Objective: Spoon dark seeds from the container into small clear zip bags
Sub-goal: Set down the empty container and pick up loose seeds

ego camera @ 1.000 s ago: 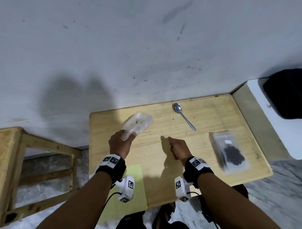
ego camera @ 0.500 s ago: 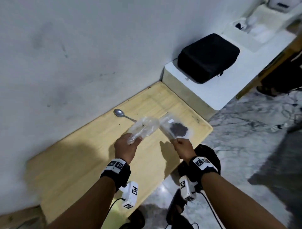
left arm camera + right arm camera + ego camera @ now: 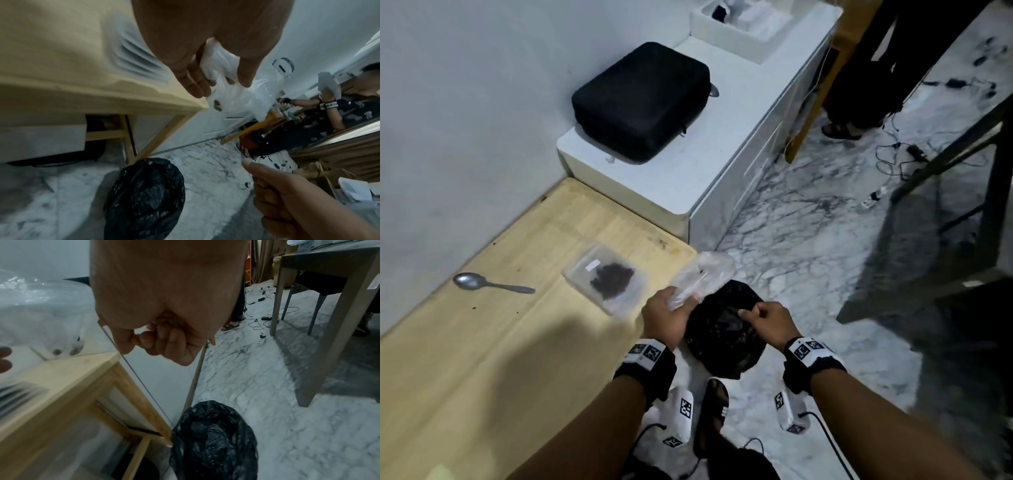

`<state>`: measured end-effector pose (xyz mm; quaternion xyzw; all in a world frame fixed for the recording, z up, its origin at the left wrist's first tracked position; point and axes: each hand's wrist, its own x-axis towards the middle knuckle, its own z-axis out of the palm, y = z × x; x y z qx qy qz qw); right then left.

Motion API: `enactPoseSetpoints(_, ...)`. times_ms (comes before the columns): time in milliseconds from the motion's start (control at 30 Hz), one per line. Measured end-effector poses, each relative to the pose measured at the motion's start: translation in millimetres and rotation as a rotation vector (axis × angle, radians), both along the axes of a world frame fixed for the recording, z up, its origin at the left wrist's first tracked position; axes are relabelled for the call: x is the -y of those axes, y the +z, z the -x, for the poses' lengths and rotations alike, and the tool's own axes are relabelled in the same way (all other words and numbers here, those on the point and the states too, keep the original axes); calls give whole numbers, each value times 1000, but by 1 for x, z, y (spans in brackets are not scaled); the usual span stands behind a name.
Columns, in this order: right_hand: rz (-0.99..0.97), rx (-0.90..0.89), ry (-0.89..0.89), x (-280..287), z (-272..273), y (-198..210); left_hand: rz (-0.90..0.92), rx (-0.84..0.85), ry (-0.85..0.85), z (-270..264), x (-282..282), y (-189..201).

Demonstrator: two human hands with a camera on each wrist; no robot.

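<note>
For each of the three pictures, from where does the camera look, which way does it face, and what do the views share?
Head: worn on the head, looking down at the wooden table, the spoon and both forearms.
Left wrist: under the left hand, looking along the fingers at the clear bag they hold; the right hand shows too.
Right wrist: under the right hand, looking down at the floor; its fingers curl on nothing visible.
Shared: all three show the black bin bag below the table's corner.
</note>
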<state>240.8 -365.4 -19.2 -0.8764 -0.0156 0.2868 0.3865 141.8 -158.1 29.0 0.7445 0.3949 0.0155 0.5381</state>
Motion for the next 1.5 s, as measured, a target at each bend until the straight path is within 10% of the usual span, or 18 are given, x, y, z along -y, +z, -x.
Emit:
enactPoseSetpoints(767, 92, -224, -59, 23, -63, -165, 86, -433, -150, -88, 40, -155)
enactPoseSetpoints(1500, 157, -255, -88, 49, -65, -166, 164, -300, -354, -107, 62, -177)
